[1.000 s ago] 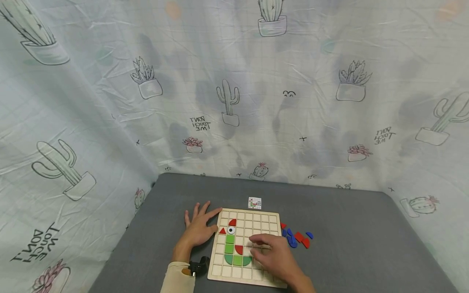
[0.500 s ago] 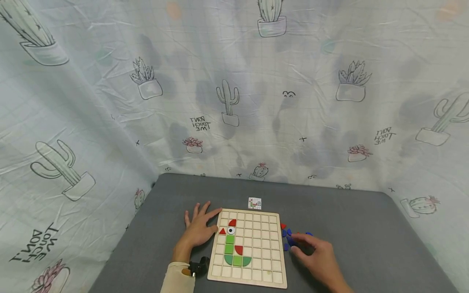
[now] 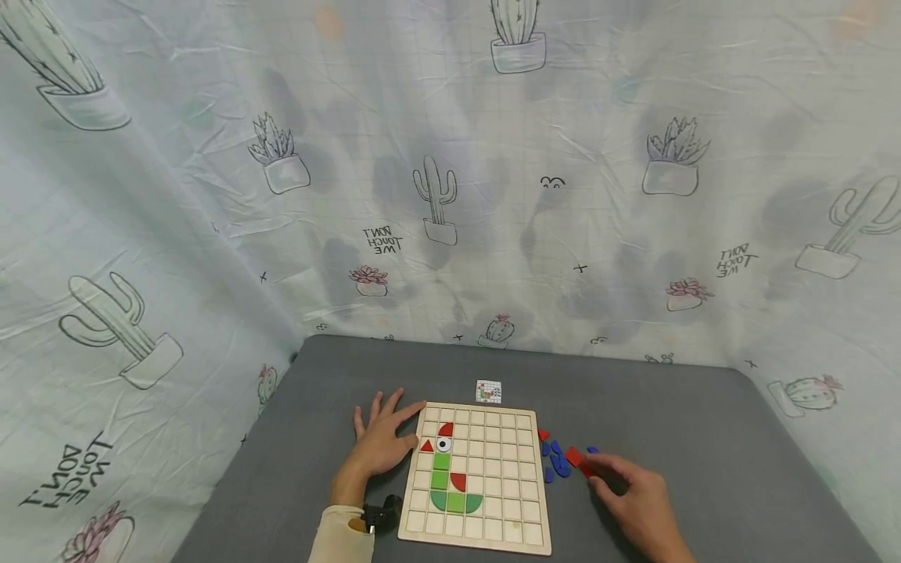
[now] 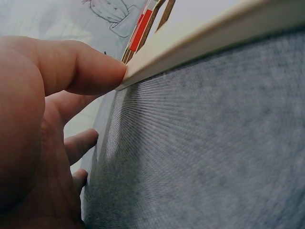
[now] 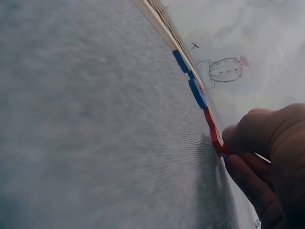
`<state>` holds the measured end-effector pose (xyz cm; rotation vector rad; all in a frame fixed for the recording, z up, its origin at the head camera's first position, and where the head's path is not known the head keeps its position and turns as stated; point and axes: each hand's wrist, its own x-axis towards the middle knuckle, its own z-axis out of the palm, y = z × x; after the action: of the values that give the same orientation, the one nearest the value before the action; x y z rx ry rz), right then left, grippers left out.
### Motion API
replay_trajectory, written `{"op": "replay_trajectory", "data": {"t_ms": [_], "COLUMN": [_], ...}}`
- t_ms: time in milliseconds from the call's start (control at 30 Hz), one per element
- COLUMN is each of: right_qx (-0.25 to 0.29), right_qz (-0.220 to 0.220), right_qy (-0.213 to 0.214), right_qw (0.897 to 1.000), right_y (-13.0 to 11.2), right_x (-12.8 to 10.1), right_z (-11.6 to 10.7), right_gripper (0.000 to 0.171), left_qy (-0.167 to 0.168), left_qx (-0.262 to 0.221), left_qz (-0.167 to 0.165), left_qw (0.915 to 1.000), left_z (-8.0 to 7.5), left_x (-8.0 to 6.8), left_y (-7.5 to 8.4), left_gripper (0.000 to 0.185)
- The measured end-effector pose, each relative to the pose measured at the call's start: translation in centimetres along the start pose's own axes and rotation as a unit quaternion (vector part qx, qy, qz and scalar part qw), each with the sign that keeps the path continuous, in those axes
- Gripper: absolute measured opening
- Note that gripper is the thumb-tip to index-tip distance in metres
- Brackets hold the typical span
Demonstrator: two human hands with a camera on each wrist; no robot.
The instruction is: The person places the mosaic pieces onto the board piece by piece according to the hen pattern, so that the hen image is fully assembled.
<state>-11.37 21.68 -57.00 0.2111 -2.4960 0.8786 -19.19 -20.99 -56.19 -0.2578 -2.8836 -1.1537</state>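
My left hand [image 3: 382,442] lies spread on the table at the left of a wooden grid board [image 3: 503,532], its thumb and index finger touching the board's edge. On the board, green squares [image 3: 440,461], green and red quarter-circle tiles, a red triangle [image 3: 426,446] and a round eye tile [image 3: 443,444] fill some cells. Right of the board, my right hand [image 3: 637,500] pinches a red quarter-circle tile [image 5: 218,145] low at the table, its thumb and index finger on either side. The fingers partly cover that tile. A red square [image 3: 574,457] is beside it.
Several blue tiles [image 3: 560,466] and a red triangular tile [image 3: 543,434] lie along the board's right side. A small picture card [image 3: 489,392] rests beyond the board's far edge. Behind the grey table [image 3: 394,363] hangs a cactus-print curtain [image 3: 486,234].
My right hand has moved from over the board rightward to the loose tiles, and its fingers have come to the red quarter-circle tile. The left hand has stayed put.
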Motion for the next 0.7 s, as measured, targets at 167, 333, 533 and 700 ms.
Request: {"op": "replay_trajectory", "data": {"t_ms": [167,333,533,700], "right_qx": [-0.012,-0.021,-0.032,-0.045], "right_qz": [0.05,0.082,0.07,0.029], "right_qy": [-0.041,-0.091,-0.087,-0.077], "right_qw": [0.998,0.992,0.993,0.996], "right_y": [-1.0,-2.3,-2.3,-1.3], "right_x": [-0.9,-1.6,-1.6,-1.5], "right_z": [-0.7,-1.4,-1.8,-1.6], "right_gripper": [0.037,0.031,0.036,0.046], "left_qy": [0.001,0.006,0.004,0.001], "left_qx": [0.0,-0.003,-0.001,0.001], "left_qz": [0.001,0.008,0.004,0.002], "left_qw": [1.0,0.9999,1.0,1.0], "left_z": [0.0,-0.1,-0.1,-0.1], "left_x": [0.0,0.0,-0.1,0.0], "left_y": [0.0,0.1,0.2,0.1], "left_gripper": [0.061,0.061,0.061,0.061]}}
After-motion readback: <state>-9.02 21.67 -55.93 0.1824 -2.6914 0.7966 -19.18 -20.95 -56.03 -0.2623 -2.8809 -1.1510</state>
